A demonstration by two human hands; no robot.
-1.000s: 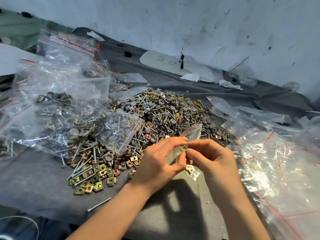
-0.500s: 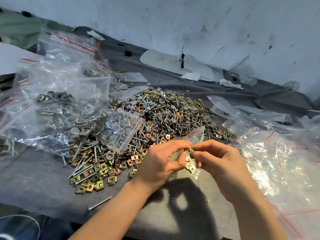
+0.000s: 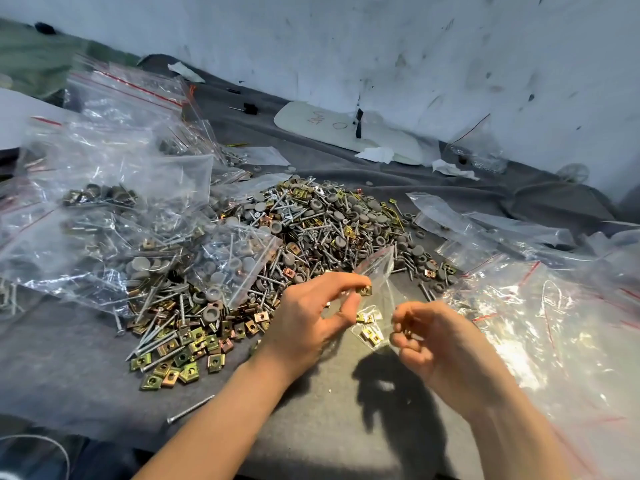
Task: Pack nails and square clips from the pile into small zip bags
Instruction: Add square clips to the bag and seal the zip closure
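The small zip bag [image 3: 377, 270], square clips [image 3: 370, 336] inside, hangs over the bench [image 3: 311, 410] before the pile [image 3: 329, 230]; left grip [image 3: 311, 320] pinches its mouth, right grip [image 3: 440, 341] curled just beside, blurred, its hold unclear; filled bags [image 3: 104, 202] crowd the left

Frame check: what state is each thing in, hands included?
small zip bag: held up, a few square clips inside.
left hand: pinches the bag's top edge.
right hand: fingers curled, blurred; grip unclear.
pile: loose, heaped on the grey cloth.
large bags: filled, lying on the pile's left side.
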